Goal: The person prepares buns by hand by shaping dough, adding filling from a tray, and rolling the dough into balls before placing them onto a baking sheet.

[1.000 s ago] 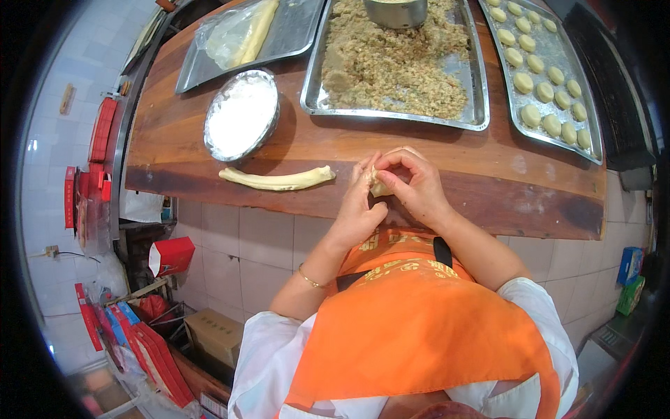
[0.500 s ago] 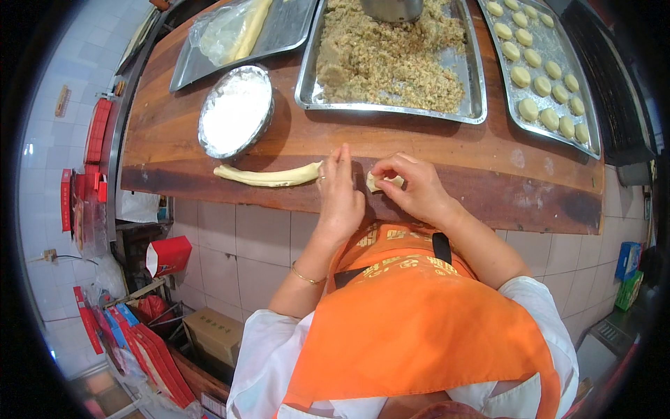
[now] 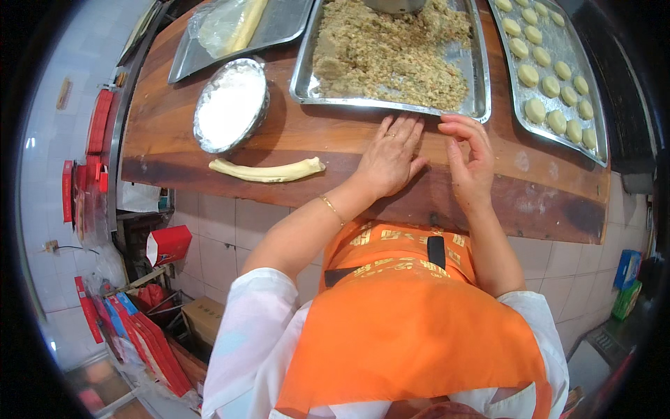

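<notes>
My left hand (image 3: 391, 155) lies flat on the wooden table (image 3: 530, 202) just below the filling tray (image 3: 481, 77), fingers stretched forward; what is under it is hidden. Beside it, my right hand (image 3: 466, 157) is raised near the tray's front edge with loosely bent, open fingers and nothing visible in them. A pale rope of dough (image 3: 269, 171) lies left of my hands. The tray holds crumbly brown filling (image 3: 391, 63). A metal bowl of white powder (image 3: 228, 108) stands behind the rope.
At the upper left is a tray (image 3: 183, 66) with dough under plastic (image 3: 244, 28). On the right, a tray (image 3: 600, 146) carries several round dough pieces (image 3: 551, 86). A metal pot (image 3: 394, 5) sits in the filling. Red boxes (image 3: 167, 244) are at the left below table height.
My hands have moved forward toward the filling tray and right. My left hand has flattened on the table; my right fingers have left the small dough piece, which is now out of sight.
</notes>
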A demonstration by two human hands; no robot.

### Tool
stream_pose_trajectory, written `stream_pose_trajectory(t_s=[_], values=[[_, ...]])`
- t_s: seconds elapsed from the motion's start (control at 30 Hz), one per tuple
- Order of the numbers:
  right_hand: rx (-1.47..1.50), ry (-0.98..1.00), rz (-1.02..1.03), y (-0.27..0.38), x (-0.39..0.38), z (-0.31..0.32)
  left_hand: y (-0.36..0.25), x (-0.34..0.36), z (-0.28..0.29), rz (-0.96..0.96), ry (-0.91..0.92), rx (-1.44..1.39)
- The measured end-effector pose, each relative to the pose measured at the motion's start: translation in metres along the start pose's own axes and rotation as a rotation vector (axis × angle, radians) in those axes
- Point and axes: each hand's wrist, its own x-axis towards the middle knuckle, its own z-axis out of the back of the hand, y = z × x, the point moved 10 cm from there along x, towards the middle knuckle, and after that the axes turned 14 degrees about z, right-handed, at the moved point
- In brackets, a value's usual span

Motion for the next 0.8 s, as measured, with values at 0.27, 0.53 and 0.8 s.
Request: stream_pose_trajectory(t_s=[0.27,0.53,0.8], values=[[0.051,-0.138,-0.07,-0.017,-0.005,0.033,-0.004,0.019,-0.018,-0.007,0.262,0.08],[-0.004,-0.098,-0.073,-0.015,-0.025,0.05,0.001,0.021,-0.021,-0.063,0.343,-0.078],[0.089,-0.063,-0.25,-0.028,-0.044,0.027,-0.007,-0.004,0.008,-0.083,0.091,-0.142]])
